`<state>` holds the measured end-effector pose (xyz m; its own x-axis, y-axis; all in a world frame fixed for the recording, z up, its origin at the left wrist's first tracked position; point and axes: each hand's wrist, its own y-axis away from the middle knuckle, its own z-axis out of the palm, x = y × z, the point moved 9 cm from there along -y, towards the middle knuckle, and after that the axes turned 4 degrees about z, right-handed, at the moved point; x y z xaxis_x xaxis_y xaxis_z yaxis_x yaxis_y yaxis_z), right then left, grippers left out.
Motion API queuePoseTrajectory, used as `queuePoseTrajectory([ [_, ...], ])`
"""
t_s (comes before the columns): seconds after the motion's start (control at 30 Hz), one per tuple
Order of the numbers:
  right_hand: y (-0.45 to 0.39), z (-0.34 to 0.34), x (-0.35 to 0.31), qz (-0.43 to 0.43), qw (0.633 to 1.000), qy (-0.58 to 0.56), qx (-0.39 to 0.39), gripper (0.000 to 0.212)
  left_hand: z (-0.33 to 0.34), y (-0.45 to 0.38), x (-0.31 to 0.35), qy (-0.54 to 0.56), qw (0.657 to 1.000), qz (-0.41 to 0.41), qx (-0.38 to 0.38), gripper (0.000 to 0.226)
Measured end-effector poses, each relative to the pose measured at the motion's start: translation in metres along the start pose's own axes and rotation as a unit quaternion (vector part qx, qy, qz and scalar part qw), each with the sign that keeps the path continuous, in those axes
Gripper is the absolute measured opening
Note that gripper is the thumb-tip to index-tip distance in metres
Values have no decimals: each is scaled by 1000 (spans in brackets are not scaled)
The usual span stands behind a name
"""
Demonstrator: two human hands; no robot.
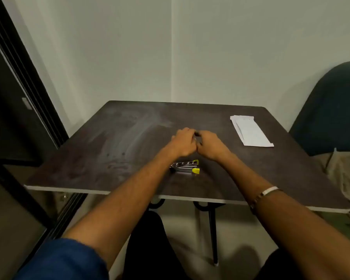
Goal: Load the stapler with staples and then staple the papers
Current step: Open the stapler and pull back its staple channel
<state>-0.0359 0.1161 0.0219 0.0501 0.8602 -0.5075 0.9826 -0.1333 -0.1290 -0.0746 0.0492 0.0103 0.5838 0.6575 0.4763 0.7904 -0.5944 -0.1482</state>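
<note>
A small silver stapler (183, 167) with yellow ends lies on the dark table (113, 150), close to the front edge. Just beyond it my left hand (183, 143) and my right hand (209, 145) meet, fingers curled together around something small and dark (197, 134) pinched between the fingertips; what it is stays too hidden to name. A folded stack of white papers (251, 131) rests at the far right of the table, apart from both hands.
The table stands in a room corner with pale walls. A dark green chair back (331, 110) rises at the right, with beige cloth (346, 174) beside the table's right edge. A dark door frame (28, 81) runs along the left.
</note>
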Motion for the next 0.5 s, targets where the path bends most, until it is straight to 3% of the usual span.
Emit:
queuePoseTrajectory([
  [0.23, 24, 37, 22, 34, 998, -50, -8, 37, 27, 37, -22, 92, 996, -15, -9, 36],
  [0.5, 43, 39, 38, 17, 991, -116, 71, 24, 28, 48, -28, 131, 991, 15, 8, 30],
])
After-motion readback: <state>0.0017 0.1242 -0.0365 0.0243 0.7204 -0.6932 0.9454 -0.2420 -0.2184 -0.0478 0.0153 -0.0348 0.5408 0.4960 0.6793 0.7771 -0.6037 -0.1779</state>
